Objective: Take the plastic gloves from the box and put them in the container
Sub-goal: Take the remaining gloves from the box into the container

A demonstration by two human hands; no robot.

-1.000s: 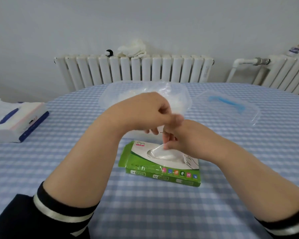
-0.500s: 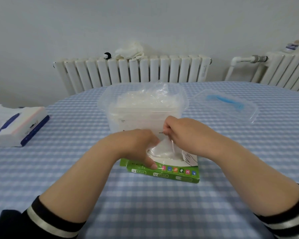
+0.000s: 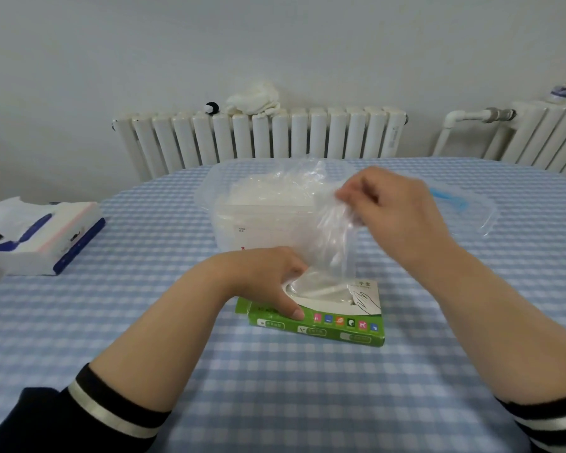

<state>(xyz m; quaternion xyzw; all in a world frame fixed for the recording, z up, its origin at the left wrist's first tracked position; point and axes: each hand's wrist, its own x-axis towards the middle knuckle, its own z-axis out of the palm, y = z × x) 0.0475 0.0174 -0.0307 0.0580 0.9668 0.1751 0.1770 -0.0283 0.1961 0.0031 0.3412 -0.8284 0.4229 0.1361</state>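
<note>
On the table [image 3: 275,387], the clear container [image 3: 216,191] stands open behind the green box [image 3: 317,325], ready to receive. The left hand [image 3: 268,279] presses the box down, presumably so it stays put. The right hand [image 3: 396,210] pinches a plastic glove [image 3: 332,237] that hangs from its fingertips, above the box, beside the container.

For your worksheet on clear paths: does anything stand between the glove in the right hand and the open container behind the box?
Nothing visible does. The right hand pinches the plastic glove just in front of the container, whose lid lies off to the right.
</note>
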